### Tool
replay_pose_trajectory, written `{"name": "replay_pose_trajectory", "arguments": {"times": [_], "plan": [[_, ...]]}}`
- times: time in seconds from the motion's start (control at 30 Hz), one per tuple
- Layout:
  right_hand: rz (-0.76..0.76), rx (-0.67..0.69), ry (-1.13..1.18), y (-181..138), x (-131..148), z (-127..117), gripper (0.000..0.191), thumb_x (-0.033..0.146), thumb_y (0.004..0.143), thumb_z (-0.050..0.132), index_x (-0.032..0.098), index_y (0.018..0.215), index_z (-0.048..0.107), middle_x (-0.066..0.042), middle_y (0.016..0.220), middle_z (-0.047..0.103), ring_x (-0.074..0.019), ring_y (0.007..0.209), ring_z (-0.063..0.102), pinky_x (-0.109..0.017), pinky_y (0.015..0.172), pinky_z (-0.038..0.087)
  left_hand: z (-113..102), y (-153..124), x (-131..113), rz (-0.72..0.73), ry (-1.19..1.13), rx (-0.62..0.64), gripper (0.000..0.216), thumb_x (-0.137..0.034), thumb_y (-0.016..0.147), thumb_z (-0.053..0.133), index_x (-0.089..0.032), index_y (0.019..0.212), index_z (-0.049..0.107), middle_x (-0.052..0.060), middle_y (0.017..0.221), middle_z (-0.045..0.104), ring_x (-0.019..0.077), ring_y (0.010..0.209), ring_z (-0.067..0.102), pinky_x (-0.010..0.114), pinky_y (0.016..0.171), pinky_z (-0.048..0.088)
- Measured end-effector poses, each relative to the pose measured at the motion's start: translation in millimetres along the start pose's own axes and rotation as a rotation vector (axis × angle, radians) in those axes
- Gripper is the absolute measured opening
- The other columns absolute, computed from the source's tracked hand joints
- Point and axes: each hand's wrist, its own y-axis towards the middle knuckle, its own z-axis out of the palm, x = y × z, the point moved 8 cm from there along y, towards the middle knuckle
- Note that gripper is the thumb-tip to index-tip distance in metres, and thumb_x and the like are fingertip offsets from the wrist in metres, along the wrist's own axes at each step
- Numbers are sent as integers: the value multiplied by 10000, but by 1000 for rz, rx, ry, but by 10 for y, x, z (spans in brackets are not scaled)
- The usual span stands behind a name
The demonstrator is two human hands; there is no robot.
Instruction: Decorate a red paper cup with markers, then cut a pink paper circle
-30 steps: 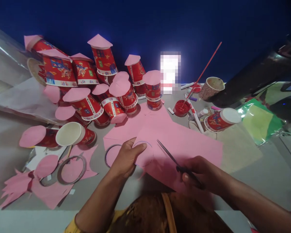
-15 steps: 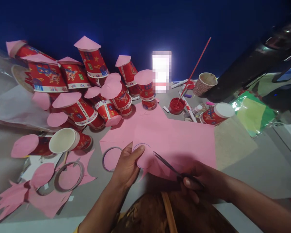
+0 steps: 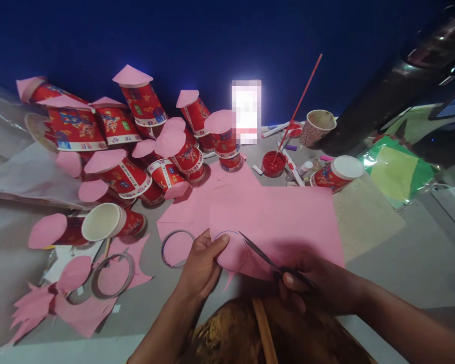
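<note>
Between thumb and fingers, my left hand (image 3: 205, 260) pinches a sheet of pink paper (image 3: 233, 253) marked with a blue drawn circle. A cut strip of the paper curls down below the circle. My right hand (image 3: 301, 283) is closed round the handles of a pair of scissors (image 3: 260, 251). The blades point up and left, lying at the right edge of the drawn circle. Whether the tips are through the paper I cannot tell. Just left of my left hand, a tape ring (image 3: 163, 251) lies on the table.
Red patterned paper cups (image 3: 144, 100) with pink paper cones crowd the left and back. A second tape ring (image 3: 94, 283) lies among pink scraps (image 3: 34, 306). Behind the paper stand a red paint pot (image 3: 273, 164) with a brush, markers (image 3: 293, 169) and a beige cup (image 3: 318, 126).
The paper and my left hand have shifted slightly right and down in view. The scissors' blades look closer together and stay at the circle's right edge. The whole view has turned a little.
</note>
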Motion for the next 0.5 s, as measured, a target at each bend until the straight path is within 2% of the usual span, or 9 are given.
{"name": "replay_pose_trajectory", "arguments": {"times": [0.17,0.3,0.5], "plan": [[25,1,-43,-21,1,-17,724,850,853,673,142,704,683,15,556,590,-92,528,419,-249,537,273,29,2,5,-2,10,14,390,-320,619,1015,-146,917,833,94,868,844,269,889,801,385,884,634],[13,3,-51,-32,-7,-38,709,821,881,671,140,685,682,8,569,598,-93,540,424,-248,544,279,52,-1,-18,0,20,23,376,-317,631,1011,-143,911,831,98,859,842,269,886,801,384,874,638],[22,-10,-76,-30,30,-36,669,787,884,691,157,665,649,10,565,586,-103,559,439,-252,560,285,36,11,-13,-9,13,19,353,-316,618,1020,-145,860,828,73,792,825,209,743,768,334,788,637]]}}
